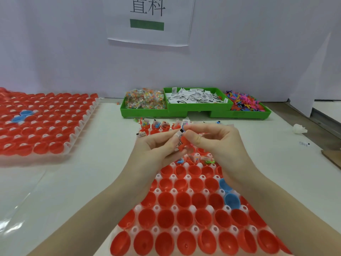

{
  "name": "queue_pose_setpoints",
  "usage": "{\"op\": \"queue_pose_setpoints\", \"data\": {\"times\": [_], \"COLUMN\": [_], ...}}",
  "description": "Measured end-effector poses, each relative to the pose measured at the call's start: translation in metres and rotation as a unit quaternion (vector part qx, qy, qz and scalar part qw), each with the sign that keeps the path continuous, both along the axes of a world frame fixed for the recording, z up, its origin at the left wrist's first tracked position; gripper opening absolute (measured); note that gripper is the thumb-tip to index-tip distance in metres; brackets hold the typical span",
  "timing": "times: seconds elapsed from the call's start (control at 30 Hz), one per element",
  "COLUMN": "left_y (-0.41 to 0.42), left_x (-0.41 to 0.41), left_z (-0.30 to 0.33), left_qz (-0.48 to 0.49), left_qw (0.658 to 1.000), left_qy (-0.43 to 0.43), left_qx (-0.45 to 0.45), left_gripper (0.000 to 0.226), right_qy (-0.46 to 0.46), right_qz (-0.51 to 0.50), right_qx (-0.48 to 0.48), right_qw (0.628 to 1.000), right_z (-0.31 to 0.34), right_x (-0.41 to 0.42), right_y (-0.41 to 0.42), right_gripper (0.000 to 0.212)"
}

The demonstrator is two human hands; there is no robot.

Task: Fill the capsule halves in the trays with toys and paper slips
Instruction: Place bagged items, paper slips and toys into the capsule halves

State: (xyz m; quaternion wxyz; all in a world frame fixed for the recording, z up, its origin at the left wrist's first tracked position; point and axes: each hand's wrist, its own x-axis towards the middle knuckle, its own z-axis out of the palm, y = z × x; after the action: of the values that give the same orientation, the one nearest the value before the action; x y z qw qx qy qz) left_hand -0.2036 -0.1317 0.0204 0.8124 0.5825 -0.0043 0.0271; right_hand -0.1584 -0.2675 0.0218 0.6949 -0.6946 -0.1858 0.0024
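My left hand (156, 146) and right hand (212, 139) meet above the near tray (173, 193), fingers pinching a paper slip (180, 133) and a red toy (181, 143) together. Empty red capsule halves (184, 198) lie toward six o'clock; filled ones (156, 125) and green bins (195, 108) at twelve.

both hands (186, 143) around red toy (181, 142)

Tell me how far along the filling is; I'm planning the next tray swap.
Done: the far rows of the near tray hold toys and slips. In hand: the left hand and right hand hold a red toy and paper slip together. Left: the near rows of red capsule halves are empty.
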Motion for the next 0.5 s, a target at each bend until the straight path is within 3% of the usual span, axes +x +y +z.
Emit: {"op": "queue_pose_setpoints", "data": {"times": [0.2,0.37,0.5], "left_y": [0.004,0.013,0.022], "left_x": [0.002,0.003,0.004], "left_z": [0.0,0.005,0.006], "left_qz": [0.03,-0.015,0.005], "left_qw": [1.0,1.0,1.0], "left_qy": [0.008,0.02,0.019], "left_qx": [0.003,0.002,0.023], "left_gripper": [0.014,0.023,0.025], "right_qy": [0.005,-0.015,-0.028], "right_qz": [0.007,0.039,0.049], "right_qx": [0.016,0.014,0.008], "right_qw": [1.0,0.999,0.998], "right_z": [0.0,0.004,0.008], "right_x": [0.0,0.0,0.0], "right_y": [-0.003,0.001,0.005], "right_gripper": [0.009,0.019,0.021]}}
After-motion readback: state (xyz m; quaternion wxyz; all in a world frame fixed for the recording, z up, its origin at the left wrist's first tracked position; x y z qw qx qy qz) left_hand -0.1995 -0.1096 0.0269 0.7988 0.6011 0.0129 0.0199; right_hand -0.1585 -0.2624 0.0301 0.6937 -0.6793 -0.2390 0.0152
